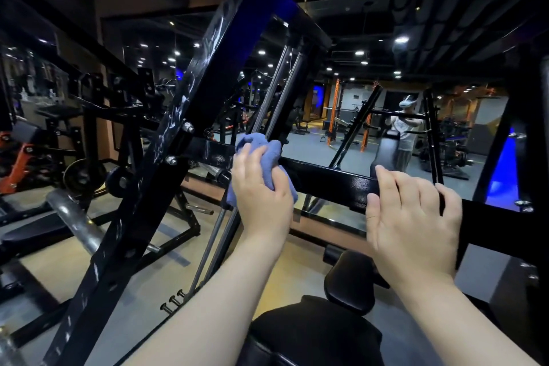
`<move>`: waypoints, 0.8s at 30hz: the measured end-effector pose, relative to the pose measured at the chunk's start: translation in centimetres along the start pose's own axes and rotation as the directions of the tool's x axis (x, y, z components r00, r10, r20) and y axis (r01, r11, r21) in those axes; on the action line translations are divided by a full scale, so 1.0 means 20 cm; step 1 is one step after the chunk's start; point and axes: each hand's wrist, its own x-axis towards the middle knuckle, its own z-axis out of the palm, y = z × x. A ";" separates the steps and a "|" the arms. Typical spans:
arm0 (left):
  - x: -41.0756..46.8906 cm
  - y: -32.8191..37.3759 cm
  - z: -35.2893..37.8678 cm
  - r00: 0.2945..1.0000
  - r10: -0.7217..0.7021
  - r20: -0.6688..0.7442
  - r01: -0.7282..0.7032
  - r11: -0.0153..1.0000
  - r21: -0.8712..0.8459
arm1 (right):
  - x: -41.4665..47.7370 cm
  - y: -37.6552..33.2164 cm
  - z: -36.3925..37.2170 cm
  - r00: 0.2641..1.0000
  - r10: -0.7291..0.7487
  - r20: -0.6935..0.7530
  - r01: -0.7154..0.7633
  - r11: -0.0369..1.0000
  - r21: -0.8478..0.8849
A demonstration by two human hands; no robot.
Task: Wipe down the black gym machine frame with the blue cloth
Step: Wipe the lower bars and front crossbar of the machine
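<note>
The black gym machine frame (329, 180) has a horizontal crossbar running across the middle and a slanted upright post (190, 92) on the left with pale streaks on its face. My left hand (261, 187) grips the bunched blue cloth (258, 142) and presses it on the crossbar close to where it meets the slanted post. My right hand (416, 217) rests on the crossbar further right, fingers hooked loosely over its top edge and thumb against its front face.
Two steel guide rods (279, 92) run diagonally behind the cloth. A black padded seat (315, 333) and pad (350, 282) lie below my arms. A wall mirror (401, 128) behind the frame reflects the gym. Other machines and weight plates (84, 175) stand to the left.
</note>
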 end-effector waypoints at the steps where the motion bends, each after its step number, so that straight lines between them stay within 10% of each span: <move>1: -0.04 0.02 0.01 0.997 0.047 0.056 -0.048 0.999 0.022 | 0.00 0.00 0.00 1.000 0.009 0.000 -0.009 1.000 0.003; 7: -0.08 -0.09 -0.07 0.787 0.501 0.359 -0.531 0.847 -0.018 | 0.03 -0.05 -0.03 0.999 0.038 0.024 -0.039 0.999 0.029; 13: 0.09 -0.11 -0.10 0.999 -0.013 0.040 0.014 0.999 -0.040 | 0.12 -0.22 0.02 0.986 -0.121 0.114 0.122 0.993 0.001; 20: 0.03 -0.16 -0.15 0.892 0.348 0.288 -0.367 0.930 0.011 | 0.14 -0.35 0.14 0.989 -0.132 0.069 0.135 0.989 -0.054; 24: 0.14 -0.22 -0.16 0.984 0.150 0.099 -0.148 0.989 -0.028 | 0.13 -0.35 0.14 0.994 -0.105 0.032 0.106 0.994 -0.038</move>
